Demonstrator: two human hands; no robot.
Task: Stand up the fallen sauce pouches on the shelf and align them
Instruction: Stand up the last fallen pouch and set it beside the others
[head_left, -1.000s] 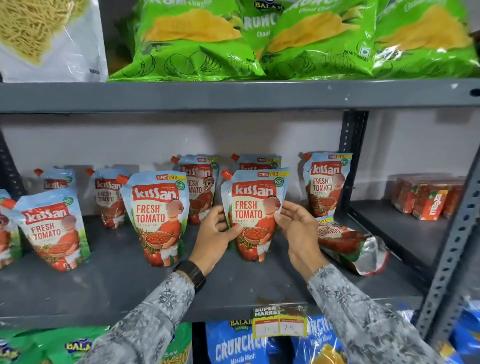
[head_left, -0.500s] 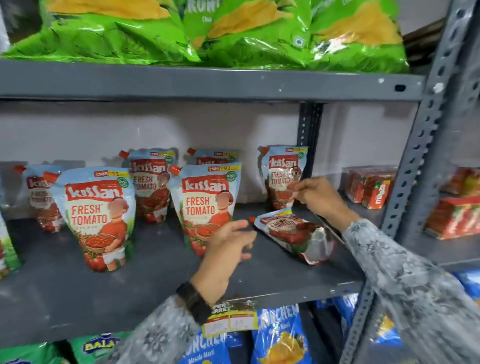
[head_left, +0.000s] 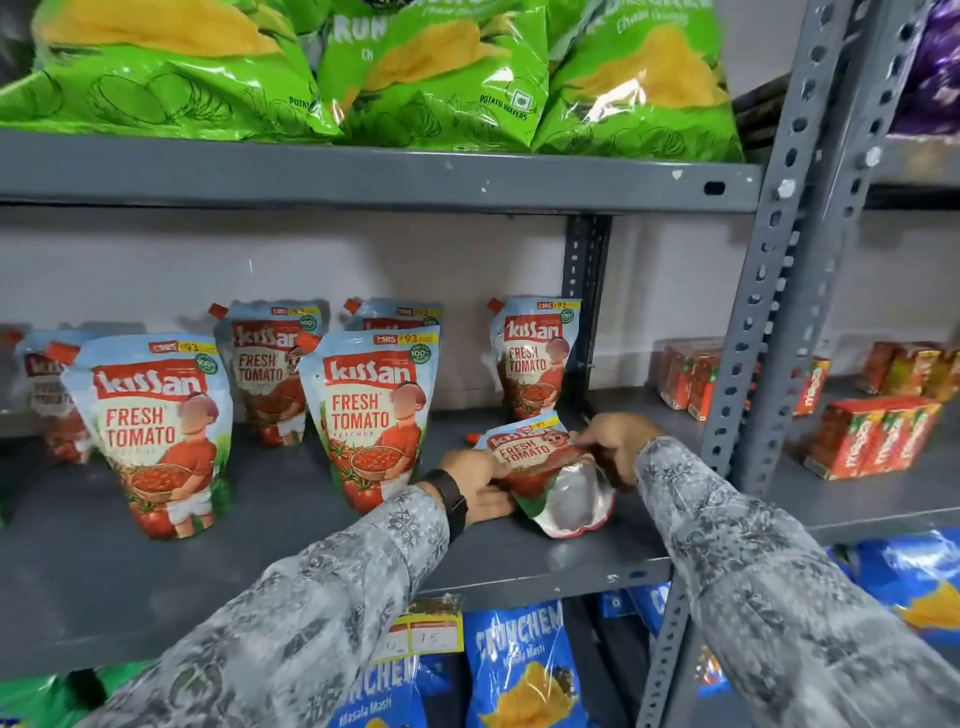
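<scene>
Now | grey shelf (head_left: 260, 561) | fallen pouch (head_left: 530, 457); left grip (head_left: 478, 486), right grip (head_left: 615, 441) both clasping it

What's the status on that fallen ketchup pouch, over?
Left hand grips fallen pouch, right hand pinches its top. Pouch lying, not yet upright. Upright pouch close behind.

Between your hands lies the fallen pouch (head_left: 535, 457), a blue and red Kissan Fresh Tomato ketchup pack. It is face up on the grey shelf (head_left: 260, 551), with its silver base gusset turned towards you. Your left hand (head_left: 478, 486) is against its left edge, and your right hand (head_left: 615, 441) pinches its top right corner. Just left of your left hand a matching pouch (head_left: 371, 415) stands upright, and another (head_left: 161, 431) stands further left. Behind your hands, upright pouches (head_left: 537, 353) line the back.
</scene>
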